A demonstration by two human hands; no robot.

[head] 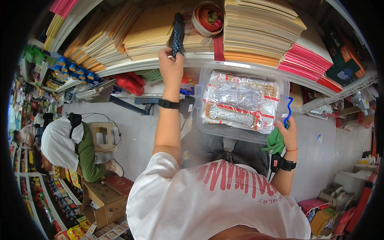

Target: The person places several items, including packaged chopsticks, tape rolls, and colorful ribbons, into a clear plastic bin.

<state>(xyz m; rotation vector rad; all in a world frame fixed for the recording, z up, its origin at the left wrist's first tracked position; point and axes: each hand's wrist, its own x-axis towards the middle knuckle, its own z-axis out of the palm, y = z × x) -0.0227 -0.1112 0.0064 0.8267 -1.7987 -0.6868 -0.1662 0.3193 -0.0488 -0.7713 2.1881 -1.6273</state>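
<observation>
My left hand [173,61] grips the near end of a bundle of dark blue patterned rope [178,33], which lies over the shelf between paper stacks. At the right edge of a clear plastic bin [237,135], my right hand [287,132] holds a green cloth [274,141], with the bin's blue handle [288,109] by its fingers. Inside the bin, a bundle of silvery white cord [231,116] and a hank of thin white cord [238,95] rest on plastic-wrapped packets with red edges. The bin stands in front of the shelf, above my legs.
Tall stacks of yellowish paper [255,36] and pink paper [306,61] fill the shelf, beside a roll of ribbon [207,18]. A person [64,142] bends over at the left, near a plastic stool [103,136] and an opened cardboard box [105,204].
</observation>
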